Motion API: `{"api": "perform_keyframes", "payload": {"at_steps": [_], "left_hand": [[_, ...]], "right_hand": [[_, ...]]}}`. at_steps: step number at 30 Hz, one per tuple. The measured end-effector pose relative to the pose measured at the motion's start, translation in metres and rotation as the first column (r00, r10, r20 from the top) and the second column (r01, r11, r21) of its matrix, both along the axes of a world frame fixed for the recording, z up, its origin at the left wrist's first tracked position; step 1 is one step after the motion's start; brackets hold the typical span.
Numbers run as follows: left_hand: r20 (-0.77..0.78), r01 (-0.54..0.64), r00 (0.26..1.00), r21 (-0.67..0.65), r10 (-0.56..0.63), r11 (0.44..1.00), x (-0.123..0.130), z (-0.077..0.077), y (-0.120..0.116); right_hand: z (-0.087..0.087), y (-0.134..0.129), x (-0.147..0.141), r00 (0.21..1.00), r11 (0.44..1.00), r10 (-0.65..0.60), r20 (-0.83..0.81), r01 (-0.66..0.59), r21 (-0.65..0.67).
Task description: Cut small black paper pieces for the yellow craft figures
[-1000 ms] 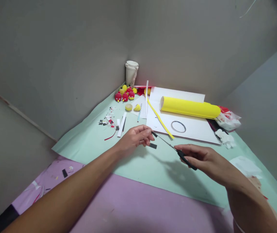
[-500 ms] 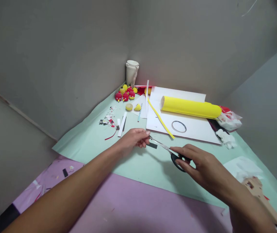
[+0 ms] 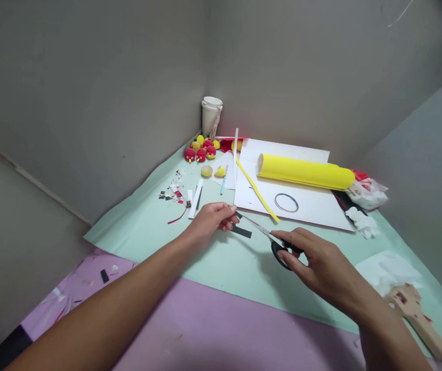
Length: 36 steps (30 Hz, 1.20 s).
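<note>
My left hand [image 3: 217,216] pinches a small black piece [image 3: 238,215] between thumb and fingertips. Scissors [image 3: 260,228] with black handles are gripped in my right hand [image 3: 313,252], thumb and fingers through the loops. Their blade tips reach the black piece at my left fingertips. Below my left hand a black strip [image 3: 241,231] lies on the pale green sheet [image 3: 221,263]. White strips [image 3: 196,199], a thin red strip [image 3: 176,218] and paper scraps [image 3: 173,192] lie to the left.
Several red and yellow ball figures [image 3: 201,152] sit by a white cup [image 3: 211,114] at the back. A yellow roll [image 3: 306,172], a yellow strip [image 3: 257,189] and a ring [image 3: 286,202] rest on white board [image 3: 332,208]. At right lies a beige glue gun [image 3: 418,314].
The scissors and my right hand have shifted very slightly left. More of the black piece shows at my left fingertips, and more of the black strip below shows.
</note>
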<state>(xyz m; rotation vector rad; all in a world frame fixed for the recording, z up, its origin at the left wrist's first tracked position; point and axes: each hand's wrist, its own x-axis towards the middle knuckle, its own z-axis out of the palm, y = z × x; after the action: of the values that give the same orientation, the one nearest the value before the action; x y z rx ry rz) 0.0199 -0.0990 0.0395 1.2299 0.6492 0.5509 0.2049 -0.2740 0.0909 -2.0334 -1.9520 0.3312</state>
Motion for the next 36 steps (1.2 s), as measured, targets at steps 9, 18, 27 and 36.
{"api": "perform_keyframes", "payload": {"at_steps": [9, 18, 27, 36], "left_hand": [[-0.019, -0.011, 1.000, 0.006, 0.011, 1.000, 0.001, 0.003, -0.001], [-0.026, -0.008, 1.000, -0.008, 0.008, 1.000, 0.001, 0.001, -0.002], [-0.027, 0.012, 1.000, -0.009, -0.012, 1.000, 0.001, 0.000, -0.001], [-0.013, 0.022, 1.000, -0.008, -0.022, 1.000, 0.001, -0.003, 0.000]], "right_hand": [[-0.011, 0.000, -0.001, 0.995, 0.997, -0.012, 0.103, 0.004, 0.075], [-0.012, 0.000, -0.001, 0.977, 0.990, 0.012, 0.213, -0.042, 0.134], [-0.013, 0.000, 0.001, 0.980, 0.989, 0.026, 0.198, -0.054, 0.136], [-0.012, 0.001, 0.002, 0.999, 0.997, 0.009, 0.045, -0.012, 0.076]]}}
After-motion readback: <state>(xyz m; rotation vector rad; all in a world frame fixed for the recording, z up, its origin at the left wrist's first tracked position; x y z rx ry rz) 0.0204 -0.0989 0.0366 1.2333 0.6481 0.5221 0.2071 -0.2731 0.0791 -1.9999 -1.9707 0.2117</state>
